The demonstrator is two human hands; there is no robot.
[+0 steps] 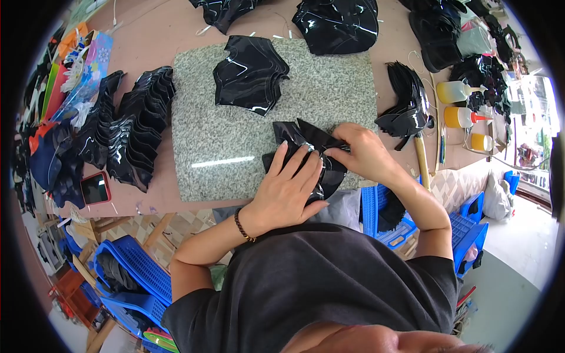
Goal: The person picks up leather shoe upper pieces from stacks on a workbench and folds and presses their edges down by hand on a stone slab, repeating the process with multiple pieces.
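A glossy black piece [334, 172] lies near the front right edge of the speckled stone slab [218, 141]. My left hand [289, 187] rests flat on it with the fingers spread. At its upper right side, my right hand [360, 152] pinches the edge of a pointed black flap [315, 136] between thumb and curled fingers. Further back on the slab lies another flat, glossy black piece [250, 75], touched by neither hand. The underside of the piece beneath my left hand is hidden.
Stacked black pieces [141, 126] stand left of the slab, near a red-edged phone [96, 189]. On the right are a black bundle [406, 103], a wooden handle [422, 159] and glue bottles [456, 92]. More black pieces [336, 26] lie behind. Blue baskets [138, 267] flank the table below.
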